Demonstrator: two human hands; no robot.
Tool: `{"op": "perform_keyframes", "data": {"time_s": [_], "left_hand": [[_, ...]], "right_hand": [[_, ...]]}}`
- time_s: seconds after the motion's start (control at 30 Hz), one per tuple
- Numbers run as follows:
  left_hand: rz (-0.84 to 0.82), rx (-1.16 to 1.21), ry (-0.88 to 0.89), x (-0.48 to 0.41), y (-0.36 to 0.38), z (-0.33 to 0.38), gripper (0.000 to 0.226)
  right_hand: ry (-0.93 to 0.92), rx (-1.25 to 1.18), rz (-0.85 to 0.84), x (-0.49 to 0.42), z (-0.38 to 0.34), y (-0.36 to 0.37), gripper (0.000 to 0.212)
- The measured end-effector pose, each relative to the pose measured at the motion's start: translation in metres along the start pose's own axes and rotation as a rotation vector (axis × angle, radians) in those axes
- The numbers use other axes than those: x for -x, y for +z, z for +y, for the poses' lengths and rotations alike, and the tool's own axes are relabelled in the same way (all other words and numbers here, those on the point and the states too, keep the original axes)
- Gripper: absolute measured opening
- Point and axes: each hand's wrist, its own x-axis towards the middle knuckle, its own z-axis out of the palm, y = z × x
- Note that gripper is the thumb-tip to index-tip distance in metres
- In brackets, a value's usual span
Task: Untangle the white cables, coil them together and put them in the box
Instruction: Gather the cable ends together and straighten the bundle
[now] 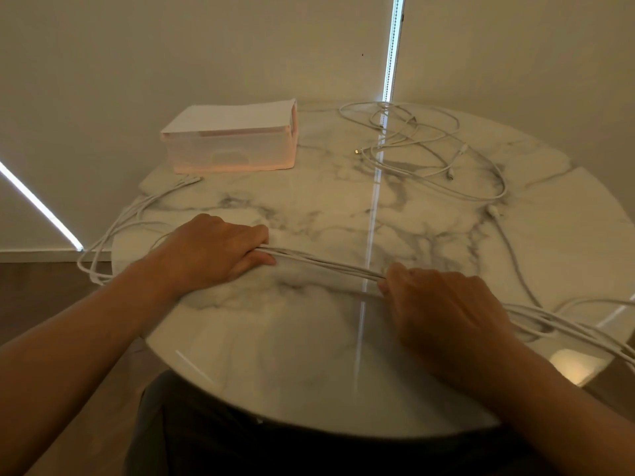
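Note:
A bundle of white cables [330, 267] stretches across the near part of the round marble table [309, 372]. My left hand [216, 252] grips the bundle at its left end. My right hand [443, 304] grips it further right. Past my left hand the cables loop over the table's left edge [103, 249], their plugs lying near the box. Past my right hand they trail off to the right edge [567, 324]. More white cable lies in a loose tangle [422, 146] at the back right. A translucent box [230, 142] with a white lid stands at the back left.
The table stands in a corner with walls close behind it. Bright strips of light show at the corner [391, 49] and low on the left wall [37, 204]. Wooden floor lies to the left, below the table's edge.

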Motion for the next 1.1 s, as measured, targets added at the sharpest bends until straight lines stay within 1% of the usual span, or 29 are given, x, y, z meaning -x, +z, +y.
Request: {"op": "perform_keyframes", "data": {"time_s": [0.13,0.27,0.33,0.37,0.47,0.53,0.6,0.63,0.67,0.7,0.77,0.83,0.87,0.9,0.97,1.03,1.1], "left_hand": [[-0.017,-0.034,0.018,0.006,-0.004,-0.014,0.053],[0.008,-0.071,0.049,0.009,-0.012,-0.022,0.056],[0.026,-0.096,0.062,0.011,-0.017,-0.027,0.054],[0.022,-0.095,0.052,0.012,-0.018,-0.028,0.054],[0.012,-0.069,0.007,0.012,-0.015,-0.028,0.063],[0.008,-0.044,-0.006,0.006,-0.009,-0.021,0.063],[0.013,-0.031,-0.006,-0.005,-0.006,-0.011,0.06],[0.017,-0.03,0.0,-0.012,-0.006,-0.006,0.06],[0.021,-0.041,0.011,-0.019,-0.008,0.0,0.061],[0.028,-0.059,0.03,-0.026,-0.009,0.007,0.061],[0.029,-0.07,0.077,-0.039,-0.01,0.022,0.058],[0.038,-0.059,0.108,-0.049,-0.007,0.037,0.052],[0.032,-0.05,0.109,-0.054,-0.007,0.043,0.051],[0.021,-0.041,0.101,-0.056,-0.008,0.048,0.053],[-0.015,-0.021,0.082,-0.059,-0.008,0.051,0.057],[-0.016,0.013,0.082,-0.055,-0.01,0.047,0.053],[0.003,0.042,0.083,-0.049,-0.012,0.04,0.046]], "right_hand": [[0.025,-0.01,-0.008,0.009,0.003,0.0,0.028],[0.061,-0.013,-0.054,0.012,0.009,-0.008,0.028],[0.083,-0.015,-0.061,0.014,0.01,-0.012,0.029],[0.097,0.009,-0.061,0.015,0.011,-0.013,0.029],[0.15,0.12,-0.035,0.019,0.021,-0.012,0.03],[0.187,0.177,-0.013,0.02,0.032,-0.01,0.027],[0.163,0.245,0.047,0.017,0.041,-0.007,0.011],[0.169,0.274,0.086,0.014,0.043,-0.006,0.007],[0.191,0.295,0.127,0.01,0.042,-0.005,0.015],[0.197,0.307,0.151,0.005,0.037,-0.006,0.028],[0.124,0.309,0.155,-0.009,0.017,-0.012,0.051],[0.007,0.294,0.11,-0.027,-0.009,-0.017,0.058],[-0.057,0.254,0.079,-0.037,-0.021,-0.019,0.055],[-0.12,0.201,0.055,-0.047,-0.03,-0.02,0.047],[-0.215,0.091,-0.017,-0.062,-0.038,-0.023,0.023],[-0.234,-0.028,-0.111,-0.069,-0.034,-0.024,0.005],[-0.241,-0.043,-0.147,-0.069,-0.029,-0.022,0.001]]}}
